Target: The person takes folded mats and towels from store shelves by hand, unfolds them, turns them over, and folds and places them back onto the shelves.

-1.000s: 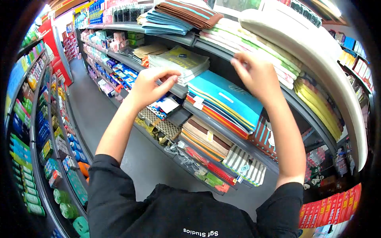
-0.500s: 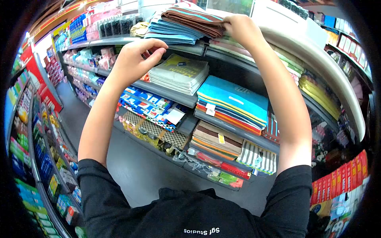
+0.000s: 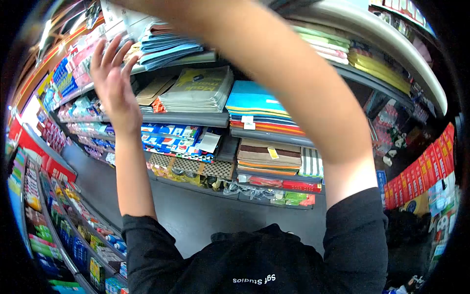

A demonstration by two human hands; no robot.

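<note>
My left hand (image 3: 116,85) is raised at the left with its fingers spread, holding nothing. It is in front of the shelves, just left of a stack of folded blue towels (image 3: 169,51). A brown folded towel (image 3: 160,28) shows in part on top of that stack. My right forearm crosses the upper middle of the view, and my right hand (image 3: 152,6) is blurred and cut off at the top edge. Its fingers, and anything in them, are hidden.
Lower shelves hold a pile of grey mats (image 3: 198,93), bright blue folded towels (image 3: 249,98) and brown striped towels (image 3: 269,157). Green and yellow towels (image 3: 377,68) lie at the upper right. Another goods shelf (image 3: 63,220) stands at the left, with grey floor (image 3: 196,201) between.
My right hand has left the brown towel's right end and swung up and left to the top edge. My left hand has moved left and its fingers have spread. The view has shifted.
</note>
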